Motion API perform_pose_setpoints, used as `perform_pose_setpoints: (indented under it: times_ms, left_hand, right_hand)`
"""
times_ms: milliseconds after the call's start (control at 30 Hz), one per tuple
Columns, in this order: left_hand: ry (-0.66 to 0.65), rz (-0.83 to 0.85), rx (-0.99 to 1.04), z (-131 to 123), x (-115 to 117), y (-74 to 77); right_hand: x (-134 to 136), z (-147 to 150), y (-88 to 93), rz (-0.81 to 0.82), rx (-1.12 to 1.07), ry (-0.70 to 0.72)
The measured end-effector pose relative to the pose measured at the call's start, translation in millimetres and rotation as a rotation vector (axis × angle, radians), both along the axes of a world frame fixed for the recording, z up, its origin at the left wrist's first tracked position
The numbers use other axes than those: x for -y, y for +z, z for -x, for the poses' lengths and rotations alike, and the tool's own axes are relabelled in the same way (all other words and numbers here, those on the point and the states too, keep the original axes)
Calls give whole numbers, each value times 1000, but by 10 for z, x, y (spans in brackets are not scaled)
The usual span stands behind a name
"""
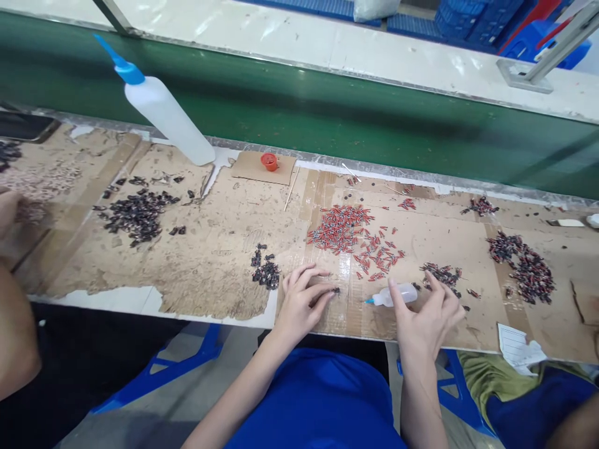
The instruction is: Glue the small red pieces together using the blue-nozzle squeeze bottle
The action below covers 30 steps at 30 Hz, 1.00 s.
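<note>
My left hand rests at the cardboard's near edge, thumb and forefinger pinched on a small black part. To its right, a small clear squeeze bottle with a blue tip lies on its side, tip pointing left. My right hand is over it, thumb across the bottle and fingers spread; it does not grip the bottle. A pile of small red parts with metal pins lies ahead, with looser ones beside it. Left of my left hand is a little heap of black parts.
A large white squeeze bottle leans at the back left. A red cap sits on a cardboard square. Dark parts lie left, with red-black assemblies right. Another person's hand is at far left, beside the green conveyor belt bench.
</note>
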<state>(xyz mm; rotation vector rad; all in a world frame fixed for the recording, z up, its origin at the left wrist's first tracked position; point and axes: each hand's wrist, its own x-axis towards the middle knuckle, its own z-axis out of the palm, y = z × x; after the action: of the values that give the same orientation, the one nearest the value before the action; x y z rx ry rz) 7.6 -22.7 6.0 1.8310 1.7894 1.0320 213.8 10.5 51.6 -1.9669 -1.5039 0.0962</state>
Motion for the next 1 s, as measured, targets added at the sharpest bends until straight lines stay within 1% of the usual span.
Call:
perform_pose_setpoints:
  times_ms: [67,133,167,233,300,367,400,533,567,633,733,833,900,1000]
  left_hand:
    - [2,6,15,-6,-5,1]
    - [0,-5,52,0,-12,-1]
    - [3,-12,79,6,-15,-2]
    - [18,-23,143,18,-14,2]
    - [41,-20,196,22,-9,15]
    - [57,-22,233,13,-3,37]
    - [59,-28,249,5,-1,50]
    - [38,-62,303,-38,-11,90]
    - [32,-69,309,-47,-17,96]
    - [24,-85,308,-59,-29,103]
    - [-3,-116,291,-66,-40,112]
    - [-21,-133,286,-72,-42,129]
    - [-14,-124,298,-79,-41,145]
    - [-3,-94,344,-95,-42,177]
  right_hand:
    - [-44,92,1,-66,108,155]
    - [-94,197,-31,-41,145,318]
    - [-120,244,-54,-11,155,373]
    - [-173,315,-97,47,170,419]
    - [-218,351,-116,87,160,421]
    - [-245,360,-104,110,79,461]
    - [-249,361,-88,128,0,504]
    - [-206,371,-28,275,-420,681]
    - [-189,379,-23,300,-483,704]
    - [-161,396,-27,309,-523,742]
    - [-148,414,-57,277,-495,765]
    - [-156,421,-85,234,-486,739]
    - [-159,421,-91,203,-485,733]
    - [-155,421,-83,167,-491,762]
